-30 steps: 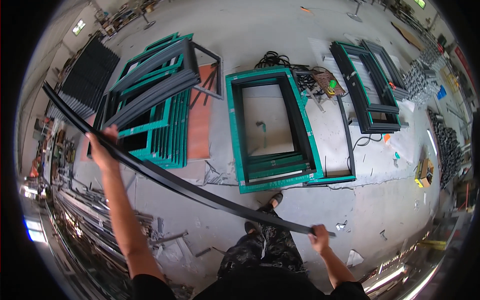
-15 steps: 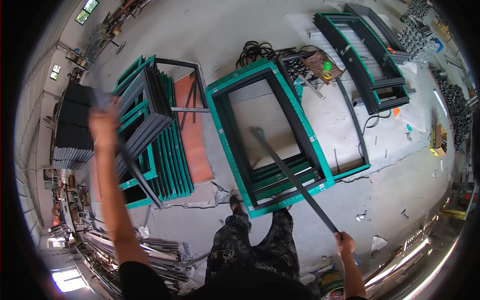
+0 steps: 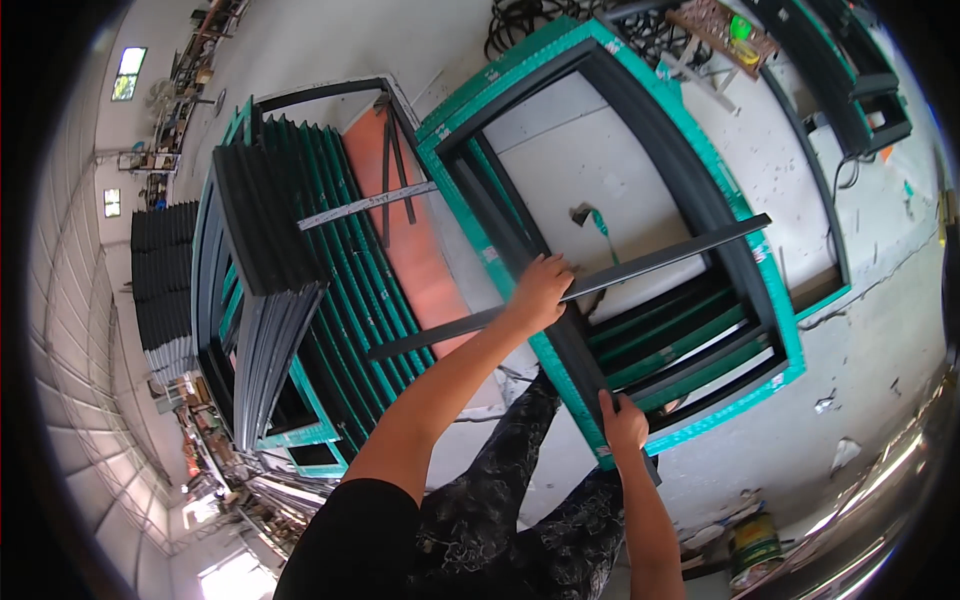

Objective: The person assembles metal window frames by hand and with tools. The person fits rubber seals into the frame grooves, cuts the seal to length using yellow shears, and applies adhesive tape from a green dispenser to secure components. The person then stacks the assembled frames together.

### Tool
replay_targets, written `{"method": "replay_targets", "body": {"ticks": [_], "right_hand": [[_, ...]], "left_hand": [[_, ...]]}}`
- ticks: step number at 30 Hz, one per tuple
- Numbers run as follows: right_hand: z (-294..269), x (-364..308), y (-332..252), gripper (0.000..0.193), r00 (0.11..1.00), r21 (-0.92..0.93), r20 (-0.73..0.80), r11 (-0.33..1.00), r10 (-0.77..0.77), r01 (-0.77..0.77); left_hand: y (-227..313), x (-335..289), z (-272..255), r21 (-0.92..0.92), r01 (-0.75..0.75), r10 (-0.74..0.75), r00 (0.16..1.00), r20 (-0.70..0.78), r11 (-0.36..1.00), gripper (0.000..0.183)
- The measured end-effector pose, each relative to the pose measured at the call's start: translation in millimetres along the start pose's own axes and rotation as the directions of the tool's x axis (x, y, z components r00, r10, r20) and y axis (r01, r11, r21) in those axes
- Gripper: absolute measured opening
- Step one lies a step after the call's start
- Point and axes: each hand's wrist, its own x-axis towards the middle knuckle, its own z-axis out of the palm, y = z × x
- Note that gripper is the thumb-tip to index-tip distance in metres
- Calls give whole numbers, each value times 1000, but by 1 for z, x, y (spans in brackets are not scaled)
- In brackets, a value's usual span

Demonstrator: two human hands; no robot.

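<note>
A long dark grey metal bar lies slantwise over a green-edged rectangular window frame, its left end reaching out past the frame. My left hand is closed around this bar near the frame's left side. At the frame's lower left corner, my right hand is closed on a second dark bar, whose short end sticks out below the fingers. The rest of that bar is hard to tell from the frame's dark rail. Through the frame's opening show more stacked frames and a small green-handled tool on the floor.
To the left lean several green and dark frames, with dark bundled profiles on top. An orange sheet lies between the stacks. Black coils and a small stool stand beyond. A bucket is at lower right.
My left hand has swung from the far left to the middle, bringing a bar across the frame. My right hand has moved left to the frame's corner. The view has shifted.
</note>
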Motion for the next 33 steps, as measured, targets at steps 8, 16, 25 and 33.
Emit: {"method": "replay_targets", "body": {"ticks": [8,16,25,33], "right_hand": [[87,45,-9,53,992,60,-40,990,-122,124],[120,48,8,55,998,175,44,984,-42,34],[118,58,2,53,998,140,29,989,-58,53],[105,71,-5,62,991,44,129,999,-34,28]], "left_hand": [[-102,-19,43,-102,-16,39,974,225,995,27],[-113,-17,56,-129,6,28,965,259,992,17],[-116,-16,66,-117,18,1,987,162,993,13],[-135,-19,83,-147,21,-4,993,115,989,34]]}}
